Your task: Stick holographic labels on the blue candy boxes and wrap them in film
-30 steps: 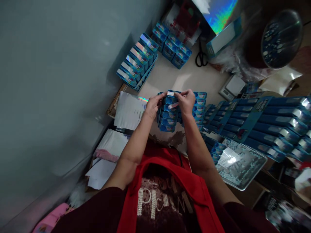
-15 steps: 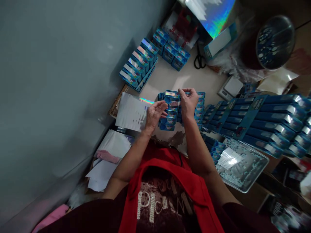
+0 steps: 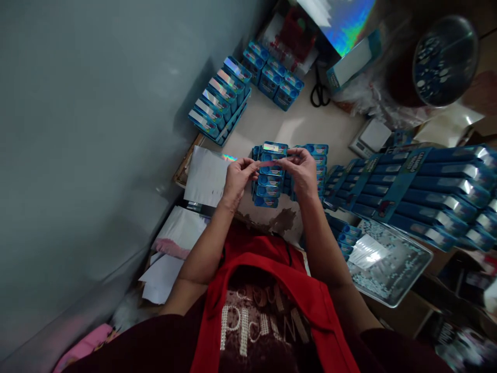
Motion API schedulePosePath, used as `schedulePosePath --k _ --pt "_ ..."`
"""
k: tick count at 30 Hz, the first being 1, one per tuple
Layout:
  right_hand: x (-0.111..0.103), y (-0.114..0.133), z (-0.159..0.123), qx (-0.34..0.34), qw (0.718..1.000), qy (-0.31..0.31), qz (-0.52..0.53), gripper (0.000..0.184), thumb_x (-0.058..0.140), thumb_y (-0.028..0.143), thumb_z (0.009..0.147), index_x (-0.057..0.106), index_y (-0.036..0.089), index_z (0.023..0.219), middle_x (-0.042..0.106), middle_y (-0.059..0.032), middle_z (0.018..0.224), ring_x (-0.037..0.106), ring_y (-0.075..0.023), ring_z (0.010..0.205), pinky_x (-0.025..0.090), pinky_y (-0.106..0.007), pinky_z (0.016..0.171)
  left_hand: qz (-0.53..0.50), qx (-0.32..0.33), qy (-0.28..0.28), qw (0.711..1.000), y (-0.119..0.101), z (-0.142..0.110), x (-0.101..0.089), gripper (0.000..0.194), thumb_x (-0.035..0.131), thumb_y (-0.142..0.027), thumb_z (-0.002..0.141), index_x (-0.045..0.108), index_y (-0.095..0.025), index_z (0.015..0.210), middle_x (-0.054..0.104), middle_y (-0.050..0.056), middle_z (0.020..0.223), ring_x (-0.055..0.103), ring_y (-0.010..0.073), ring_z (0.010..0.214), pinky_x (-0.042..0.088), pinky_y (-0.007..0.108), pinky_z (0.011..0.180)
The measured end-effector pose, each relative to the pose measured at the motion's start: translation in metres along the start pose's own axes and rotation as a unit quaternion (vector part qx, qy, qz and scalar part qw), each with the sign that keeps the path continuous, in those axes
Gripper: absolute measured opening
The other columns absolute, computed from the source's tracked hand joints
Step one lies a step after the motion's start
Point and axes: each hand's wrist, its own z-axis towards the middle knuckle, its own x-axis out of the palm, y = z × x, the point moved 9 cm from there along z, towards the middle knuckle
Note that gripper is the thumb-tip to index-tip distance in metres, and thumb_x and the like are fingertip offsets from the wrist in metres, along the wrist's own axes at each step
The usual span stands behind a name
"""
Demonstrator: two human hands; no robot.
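A narrow, pinkish see-through sticker strip point(image 3: 267, 163) is stretched between my two hands. My left hand point(image 3: 237, 178) pinches one end, and my right hand point(image 3: 303, 170) pinches the other. Under the strip stands a row of small blue boxes point(image 3: 267, 190), lined up one behind another on the table. A shiny sticker point(image 3: 273, 147) lies across the farthest box of that row. More blue boxes point(image 3: 317, 149) stand in a second row by my right hand, partly hidden behind it.
Sticker sheets point(image 3: 204, 178) lie at the left table edge. Beyond are a tray of stickered blue boxes point(image 3: 221, 101), more boxes point(image 3: 274, 77) and black scissors point(image 3: 320, 94). To the right are a small scale point(image 3: 370, 137), stacked long blue packs point(image 3: 411, 181) and a clear-lidded tray point(image 3: 388, 269).
The shiny sticker now lies on the farthest box, let go by my fingers. My left hand opened and drew back, then pinched the end of the strip that my right hand holds.
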Motion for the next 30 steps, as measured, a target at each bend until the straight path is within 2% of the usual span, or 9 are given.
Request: schedulePosePath --k 2,5,10,21,25,30 --pt "-0.003 -0.008 0.0 0.005 1.0 -0.02 0.008 0.056 0.091 0.057 0.067 0.054 0.026 0.097 0.069 0.0024 0.078 0.068 -0.0186 0.072 0.057 -0.035 0.073 0.038 0.011 -0.005 0.999 -0.009 0.009 -0.002 0.033 0.093 -0.038 0.08 0.067 -0.018 0.078 0.068 0.0 0.072 0.063 0.0096 0.062 0.053 0.021 0.059" --pt "-0.005 -0.013 0.003 -0.007 0.997 -0.069 -0.037 0.045 0.085 0.044 0.071 0.049 0.027 0.092 0.068 0.0038 0.077 0.068 -0.0179 0.072 0.056 -0.034 0.074 0.092 0.03 -0.019 0.995 -0.019 0.023 -0.004 0.025 0.089 -0.03 0.083 0.068 -0.017 0.076 0.069 0.001 0.071 0.064 0.0106 0.061 0.053 0.021 0.058" --pt "0.001 -0.007 0.008 -0.041 0.986 -0.103 -0.129 0.033 0.078 0.03 0.075 0.05 0.027 0.092 0.066 0.0056 0.079 0.069 -0.0168 0.076 0.053 -0.031 0.077 0.137 0.02 -0.03 0.99 -0.018 0.037 -0.005 0.02 0.085 -0.024 0.084 0.07 -0.016 0.076 0.069 0.001 0.068 0.064 0.0108 0.058 0.052 0.021 0.057" --pt "0.002 -0.004 0.008 -0.042 0.977 -0.107 -0.181 0.028 0.075 0.029 0.077 0.052 0.027 0.092 0.069 0.0049 0.082 0.07 -0.0181 0.079 0.051 -0.032 0.081 0.098 0.019 -0.03 0.995 -0.006 0.044 -0.007 0.024 0.087 -0.029 0.083 0.067 -0.017 0.076 0.07 0.001 0.071 0.063 0.0101 0.06 0.053 0.021 0.058" --pt "0.002 -0.001 0.009 -0.041 0.968 -0.102 -0.224 0.028 0.076 0.029 0.077 0.053 0.026 0.094 0.068 0.0047 0.081 0.067 -0.0183 0.077 0.049 -0.033 0.081 0.076 0.002 -0.025 0.997 0.009 0.052 -0.008 0.027 0.09 -0.031 0.082 0.067 -0.017 0.076 0.068 0.0 0.069 0.061 0.0096 0.059 0.049 0.021 0.057" --pt "-0.017 -0.011 0.02 -0.031 0.957 -0.12 -0.263 0.04 0.086 0.039 0.07 0.052 0.026 0.088 0.056 0.0068 0.076 0.053 -0.0167 0.071 0.042 -0.032 0.074 -0.057 -0.098 0.029 0.993 0.05 0.062 0.006 0.032 0.096 -0.033 0.076 0.069 -0.018 0.082 0.07 -0.001 0.074 0.064 0.0111 0.066 0.051 0.024 0.068"
